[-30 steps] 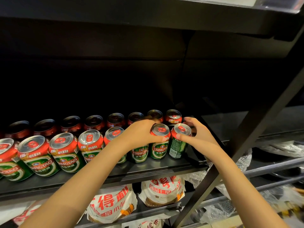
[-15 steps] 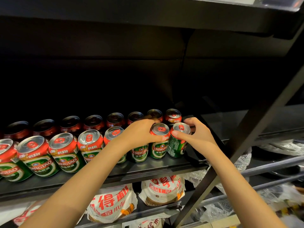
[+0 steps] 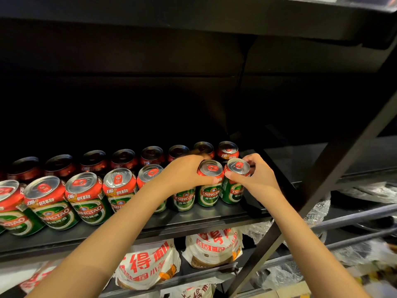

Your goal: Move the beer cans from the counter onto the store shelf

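Left hand (image 3: 184, 175) grips 1 front-row can (image 3: 209, 183), right hand (image 3: 255, 179) pinches the end can (image 3: 235, 181), both standing on the shelf (image 3: 214, 218). Risk: shoving sideways topples neighbours off the edge.

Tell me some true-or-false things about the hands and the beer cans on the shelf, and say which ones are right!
1. The cans on the black shelf stand in two rows, one in front and one behind. True.
2. The right hand grips the can at the right end of the front row. True.
3. The left hand hangs free, touching nothing. False: it rests over the cans, with its thumb against the second can from the right.
4. The front cans are blue and yellow. False: they are green with red tops.
5. White bags with red writing sit on the level below the cans. True.
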